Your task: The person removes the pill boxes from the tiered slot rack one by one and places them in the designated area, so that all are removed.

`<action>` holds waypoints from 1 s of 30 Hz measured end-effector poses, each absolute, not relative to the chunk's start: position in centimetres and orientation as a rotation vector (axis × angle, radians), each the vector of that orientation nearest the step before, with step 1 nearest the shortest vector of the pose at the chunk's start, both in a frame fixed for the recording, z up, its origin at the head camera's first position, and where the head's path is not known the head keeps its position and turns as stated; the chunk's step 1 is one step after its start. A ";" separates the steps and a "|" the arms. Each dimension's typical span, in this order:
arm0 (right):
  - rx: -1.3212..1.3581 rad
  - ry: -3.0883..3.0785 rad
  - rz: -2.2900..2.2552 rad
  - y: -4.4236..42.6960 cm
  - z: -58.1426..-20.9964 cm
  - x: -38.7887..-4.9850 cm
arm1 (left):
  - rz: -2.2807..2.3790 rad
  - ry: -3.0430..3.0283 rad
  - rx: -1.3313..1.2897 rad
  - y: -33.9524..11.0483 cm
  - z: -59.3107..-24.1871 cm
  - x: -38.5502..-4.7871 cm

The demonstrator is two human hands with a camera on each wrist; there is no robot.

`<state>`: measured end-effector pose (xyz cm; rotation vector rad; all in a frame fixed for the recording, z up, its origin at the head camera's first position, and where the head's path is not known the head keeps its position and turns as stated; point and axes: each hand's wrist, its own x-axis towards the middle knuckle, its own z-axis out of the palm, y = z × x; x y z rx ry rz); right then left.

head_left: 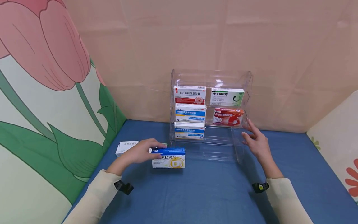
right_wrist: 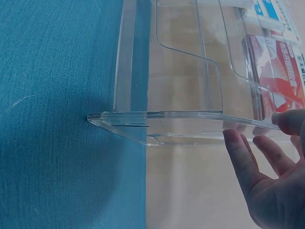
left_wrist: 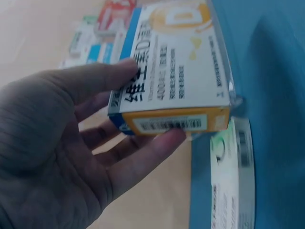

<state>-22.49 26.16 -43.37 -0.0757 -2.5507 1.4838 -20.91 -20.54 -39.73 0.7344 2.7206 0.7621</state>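
Note:
My left hand (head_left: 145,151) grips a blue, white and yellow vitamin D drops box (head_left: 168,161), thumb on its printed face and fingers around its end, as the left wrist view shows. The box is in front of the lower left of a clear plastic tiered rack (head_left: 208,151). My right hand (head_left: 258,143) is at the rack's right side, its fairly straight fingertips touching the side panel; the right wrist view shows the fingers (right_wrist: 243,162) spread there. Near my left wrist lies a white medicine box (head_left: 126,147). Another box, partly hidden, lies behind my left fingers.
The rack's left column holds a red-and-white box (head_left: 190,95) above two matching blue-and-white boxes (head_left: 190,113). On its right are a green-and-white box (head_left: 227,97) and a red box (head_left: 228,117). Blue cloth (head_left: 201,196) covers the table; a beige curtain (head_left: 209,37) hangs behind.

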 end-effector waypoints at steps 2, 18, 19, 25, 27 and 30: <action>-0.077 -2.547 1.485 26.2 -43.4 -22.5 | 0.760 2.700 0.736 -21.3 -40.1 -21.1; -0.081 -2.549 1.462 26.1 -43.4 -22.5 | 0.847 2.497 0.628 -25.9 -42.1 -21.5; -0.081 -2.546 1.461 26.1 -43.4 -22.5 | 0.844 2.488 0.618 -26.1 -42.1 -21.5; -0.076 -2.524 1.449 26.1 -43.6 -22.6 | 0.849 2.414 0.543 -26.9 -42.2 -21.2; -0.075 -2.526 1.443 26.1 -43.6 -22.6 | 0.860 2.381 0.543 -27.2 -42.3 -21.2; -0.072 -2.527 1.443 26.2 -43.6 -22.6 | 0.883 2.330 0.547 -27.7 -42.6 -21.4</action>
